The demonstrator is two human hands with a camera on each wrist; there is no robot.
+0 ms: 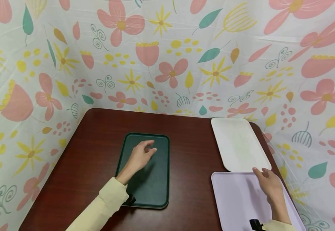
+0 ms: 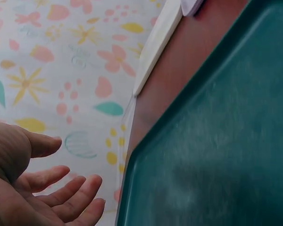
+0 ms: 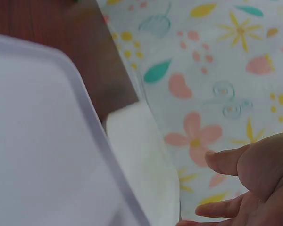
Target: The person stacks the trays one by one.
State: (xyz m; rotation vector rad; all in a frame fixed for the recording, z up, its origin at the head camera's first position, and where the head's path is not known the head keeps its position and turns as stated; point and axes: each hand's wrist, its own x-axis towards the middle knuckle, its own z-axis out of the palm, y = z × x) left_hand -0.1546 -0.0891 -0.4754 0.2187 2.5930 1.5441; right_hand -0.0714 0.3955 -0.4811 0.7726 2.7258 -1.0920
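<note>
Over the dark green tray (image 1: 158,179) hovers my left hand (image 1: 139,156), its fingers loosely bent and nothing between them. The left wrist view shows the same hand (image 2: 52,183) with thumb and fingers apart, beside the green tray (image 2: 226,127). My right hand (image 1: 271,186) is above the lavender tray (image 1: 233,195), close to where that tray meets the white tray (image 1: 239,144). In the right wrist view the right hand (image 3: 254,179) holds nothing, its thumb spread from the fingers. All three trays show bare surfaces.
A dark brown wooden table (image 1: 190,154) bears the trays. Fabric with a flower print (image 1: 167,54) hangs behind the table and along both sides. The white and lavender trays lie along the table's right edge.
</note>
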